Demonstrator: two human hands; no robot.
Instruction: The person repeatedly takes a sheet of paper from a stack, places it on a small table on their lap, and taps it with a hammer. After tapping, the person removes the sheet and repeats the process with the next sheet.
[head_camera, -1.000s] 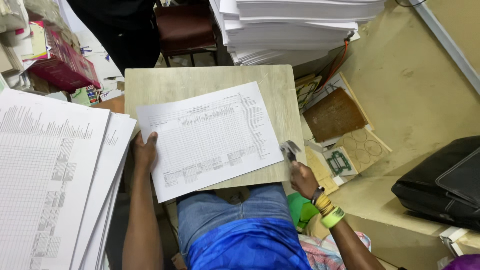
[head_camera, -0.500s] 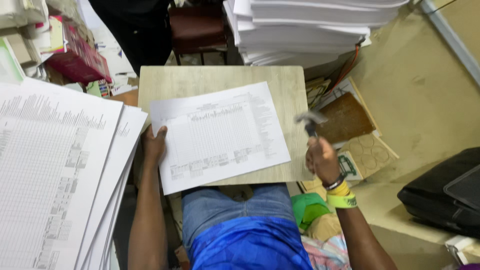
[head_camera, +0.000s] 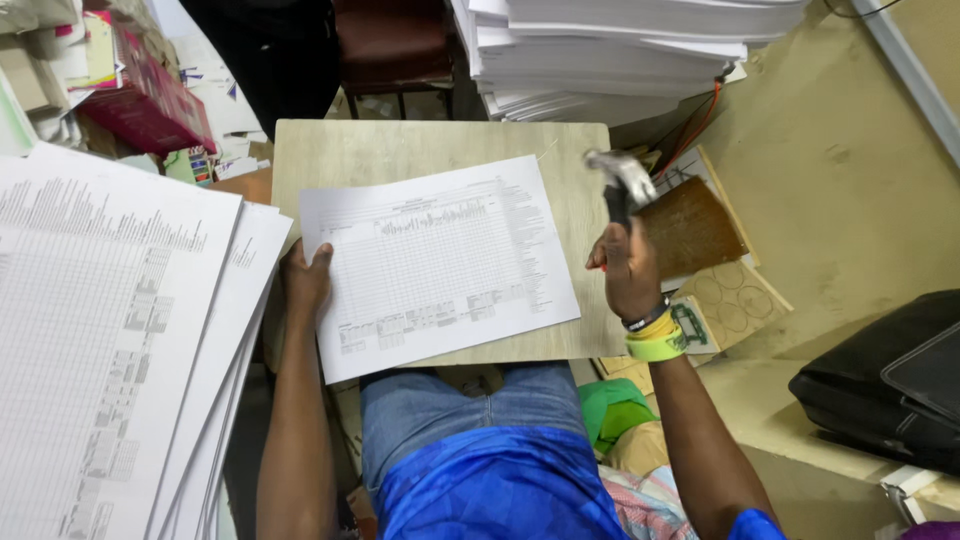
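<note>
A stack of printed sheets with tables (head_camera: 440, 260) lies on a small wooden board (head_camera: 400, 150) across my lap. My left hand (head_camera: 305, 280) presses flat on the stack's left edge. My right hand (head_camera: 625, 265) is raised at the board's right edge, fingers closed round the dark handle of a hammer (head_camera: 620, 180). Its blurred metal head is above the stack's upper right corner. Bracelets and a yellow-green band sit on that wrist.
Large printed sheets (head_camera: 100, 330) are piled at the left. A tall paper stack (head_camera: 620, 50) stands behind the board. A brown board and cardboard (head_camera: 700, 230) lie to the right, a black bag (head_camera: 880, 380) at far right, a chair (head_camera: 390, 40) at the back.
My right hand has lifted the hammer from low beside the board up to above the stack's right corner. The left hand stays on the paper's left edge.
</note>
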